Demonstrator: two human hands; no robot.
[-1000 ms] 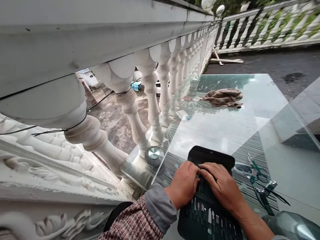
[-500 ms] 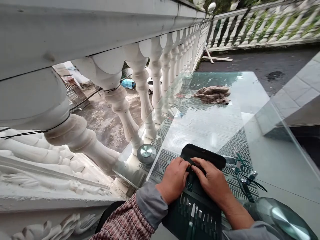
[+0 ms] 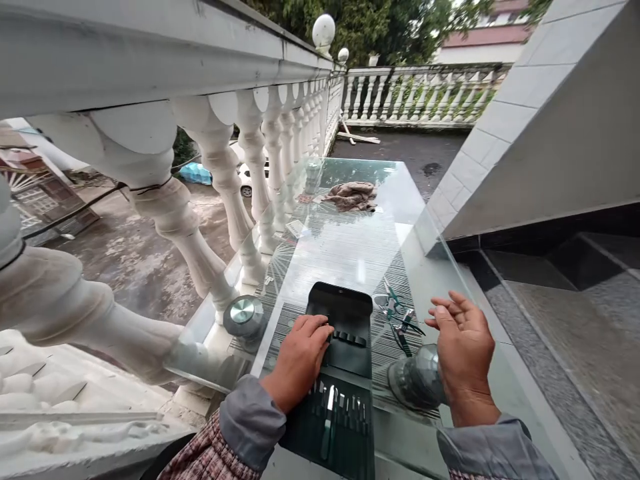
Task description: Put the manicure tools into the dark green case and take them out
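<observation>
An open dark tool case [image 3: 336, 373] lies on the glass table [image 3: 350, 247] in front of me, with several small tools in its slots. My left hand [image 3: 299, 359] rests on the case's left edge, fingers curled down on it. My right hand [image 3: 463, 343] hovers to the right of the case above the glass, fingers loosely apart and holding nothing. Green-handled tweezers and small tools [image 3: 397, 317] lie loose on the glass between the case and my right hand.
A white stone balustrade [image 3: 215, 153] runs close along the table's left side. A round metal table fitting [image 3: 243, 313] sits at the near left corner, another [image 3: 417, 380] under my right hand. A crumpled cloth [image 3: 351, 195] lies at the far end. A tiled wall [image 3: 540, 120] rises on the right.
My right hand has lifted off the case and moved out to the right, opening. My view has swung up and to the right. The left hand stays on the case.
</observation>
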